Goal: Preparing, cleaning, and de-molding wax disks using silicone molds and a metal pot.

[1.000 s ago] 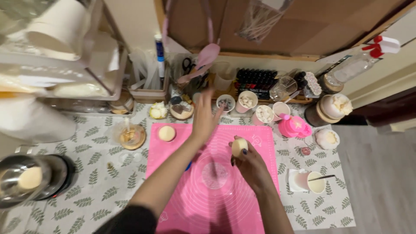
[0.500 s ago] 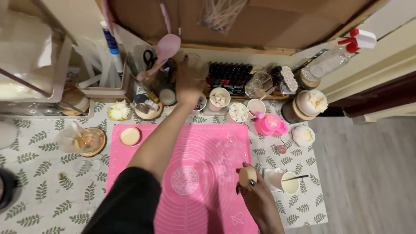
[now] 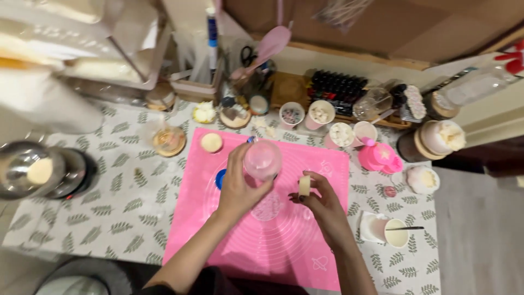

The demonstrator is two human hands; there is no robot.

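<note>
My left hand (image 3: 238,186) grips a small clear pinkish jar (image 3: 262,159) and holds it above the pink silicone mat (image 3: 305,240). To its right my right hand (image 3: 322,199) pinches a small pale cream round piece (image 3: 304,186) between the fingertips. Both hands hover over the middle of the mat, close together. A blue lid (image 3: 220,178) lies on the mat just left of my left hand, partly hidden by it. A cream disc (image 3: 211,142) rests at the mat's far left corner.
A leaf-patterned cloth (image 3: 131,196) covers the table. Small cups (image 3: 321,114) and a pink jar (image 3: 379,157) stand along the mat's far edge. A white cup with a stick (image 3: 397,233) sits at right, metal bowls (image 3: 33,173) at left, a rack of dark bottles (image 3: 337,90) behind.
My left hand has come back from the far row of containers holding the clear jar over the mat. My right hand, still holding the cream piece, has moved up toward it.
</note>
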